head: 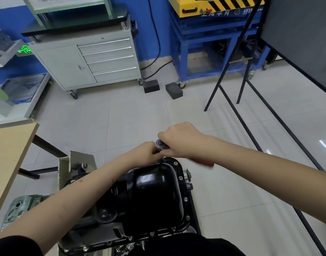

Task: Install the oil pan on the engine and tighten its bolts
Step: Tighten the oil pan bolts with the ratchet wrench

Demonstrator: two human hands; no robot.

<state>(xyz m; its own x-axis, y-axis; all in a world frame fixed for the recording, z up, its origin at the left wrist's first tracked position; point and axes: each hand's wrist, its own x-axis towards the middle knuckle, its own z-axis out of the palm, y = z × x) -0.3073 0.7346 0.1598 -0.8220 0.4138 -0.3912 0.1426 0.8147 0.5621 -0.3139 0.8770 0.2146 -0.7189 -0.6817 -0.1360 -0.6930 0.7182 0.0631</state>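
Both hands, left (146, 151) and right (178, 139), grip a ratchet (161, 145) above the oil pan (149, 191).

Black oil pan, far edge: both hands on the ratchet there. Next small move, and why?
Probably swing the ratchet's red handle another stroke. The right hand grips it, the left hand steadies its silver head over the far flange of the glossy black steel oil pan, so that bolt seems mid-tightening.

The ratchet (161, 144) handle is a red blur under the right hand (178, 139) — the far-rim bolt stays hidden beneath both hands.
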